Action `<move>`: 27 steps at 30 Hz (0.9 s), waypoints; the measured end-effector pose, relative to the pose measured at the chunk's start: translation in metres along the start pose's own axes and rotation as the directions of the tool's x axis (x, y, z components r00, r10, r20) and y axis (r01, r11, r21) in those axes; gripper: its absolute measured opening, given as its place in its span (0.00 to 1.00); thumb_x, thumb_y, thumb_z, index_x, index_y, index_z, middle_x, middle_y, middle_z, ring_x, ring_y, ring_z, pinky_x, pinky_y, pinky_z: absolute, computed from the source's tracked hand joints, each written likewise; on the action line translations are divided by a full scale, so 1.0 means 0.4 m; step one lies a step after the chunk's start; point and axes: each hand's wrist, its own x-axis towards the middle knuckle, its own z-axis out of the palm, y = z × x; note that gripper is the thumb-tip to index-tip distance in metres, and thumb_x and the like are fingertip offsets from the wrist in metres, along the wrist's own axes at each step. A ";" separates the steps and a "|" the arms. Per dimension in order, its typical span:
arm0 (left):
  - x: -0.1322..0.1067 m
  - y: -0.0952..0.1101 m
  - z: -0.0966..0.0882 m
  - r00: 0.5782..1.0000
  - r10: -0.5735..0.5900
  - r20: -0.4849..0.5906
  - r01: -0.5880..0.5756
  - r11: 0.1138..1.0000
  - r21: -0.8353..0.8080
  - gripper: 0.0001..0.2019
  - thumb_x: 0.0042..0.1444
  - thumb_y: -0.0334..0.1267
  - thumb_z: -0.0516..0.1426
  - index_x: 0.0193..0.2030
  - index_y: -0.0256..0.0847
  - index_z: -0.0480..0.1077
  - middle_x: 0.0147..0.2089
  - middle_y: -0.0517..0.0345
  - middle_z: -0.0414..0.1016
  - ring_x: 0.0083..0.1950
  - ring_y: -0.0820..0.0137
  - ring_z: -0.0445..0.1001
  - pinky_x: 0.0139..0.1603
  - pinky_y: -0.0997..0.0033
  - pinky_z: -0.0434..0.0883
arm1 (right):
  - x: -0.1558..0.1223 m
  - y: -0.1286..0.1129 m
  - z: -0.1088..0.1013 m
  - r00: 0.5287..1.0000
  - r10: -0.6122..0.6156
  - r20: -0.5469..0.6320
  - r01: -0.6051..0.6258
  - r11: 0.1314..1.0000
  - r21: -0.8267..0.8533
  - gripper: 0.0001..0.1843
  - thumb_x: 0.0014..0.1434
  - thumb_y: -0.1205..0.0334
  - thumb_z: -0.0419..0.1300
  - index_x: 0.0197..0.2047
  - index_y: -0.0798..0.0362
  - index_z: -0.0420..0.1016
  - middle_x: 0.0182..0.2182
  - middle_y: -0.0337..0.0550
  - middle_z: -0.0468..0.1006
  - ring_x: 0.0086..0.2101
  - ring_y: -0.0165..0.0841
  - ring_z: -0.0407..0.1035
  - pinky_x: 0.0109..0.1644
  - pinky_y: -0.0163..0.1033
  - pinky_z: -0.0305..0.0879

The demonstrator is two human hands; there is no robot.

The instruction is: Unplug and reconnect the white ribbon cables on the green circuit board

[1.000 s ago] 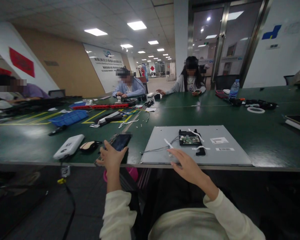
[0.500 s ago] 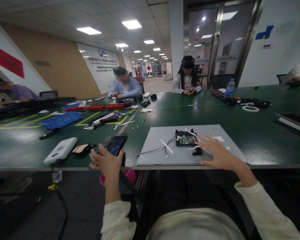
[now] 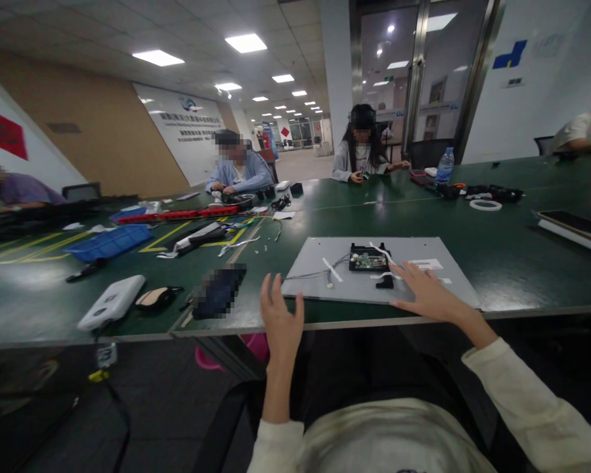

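A flat grey panel lies on the green table in front of me. On it sits a green circuit board in a black frame, with thin grey cables and white strips of tape beside it. My right hand rests over the panel's right part, fingers spread, beside the board. My left hand is raised at the table's front edge by the panel's left corner, fingers apart and holding nothing. Left of it a dark flat device, blurred out, lies on the table.
A white power bank with a cable and a beige-and-black object lie at left. Behind them stands a blue tray. A water bottle, a white ring and a phone-like device are farther right. Several people sit around the table.
My left hand has let go of the dark device and moved right to the panel's left side. The panel sits slightly farther from the table edge. My right hand remains on it.
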 end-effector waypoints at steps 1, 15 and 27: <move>-0.007 0.010 0.011 1.000 0.012 0.024 -0.012 1.000 0.002 0.27 0.62 0.43 0.52 0.66 0.38 0.54 0.69 0.41 0.53 0.69 0.56 0.54 0.66 0.54 0.57 | 0.005 0.005 0.005 0.999 0.031 -0.006 -0.031 0.999 -0.016 0.48 0.59 0.31 0.46 0.73 0.46 0.37 0.69 0.54 0.46 0.67 0.51 0.41 0.65 0.62 0.44; -0.025 0.011 0.028 0.982 -0.002 0.188 -0.025 0.989 0.143 0.16 0.64 0.38 0.47 0.51 0.39 0.72 0.58 0.47 0.71 0.55 0.58 0.71 0.56 0.58 0.65 | 0.105 0.146 0.033 0.849 0.528 -0.022 -0.528 0.849 0.000 0.54 0.53 0.23 0.38 0.72 0.50 0.41 0.65 0.66 0.51 0.64 0.63 0.42 0.58 0.73 0.40; -0.028 0.008 0.026 0.980 -0.002 0.200 -0.031 0.987 0.158 0.17 0.64 0.38 0.46 0.50 0.40 0.73 0.53 0.48 0.75 0.53 0.59 0.72 0.54 0.60 0.65 | 0.149 0.309 0.029 0.550 0.830 -0.097 -0.816 0.558 0.148 0.56 0.50 0.24 0.45 0.71 0.54 0.47 0.66 0.74 0.43 0.64 0.71 0.36 0.55 0.78 0.25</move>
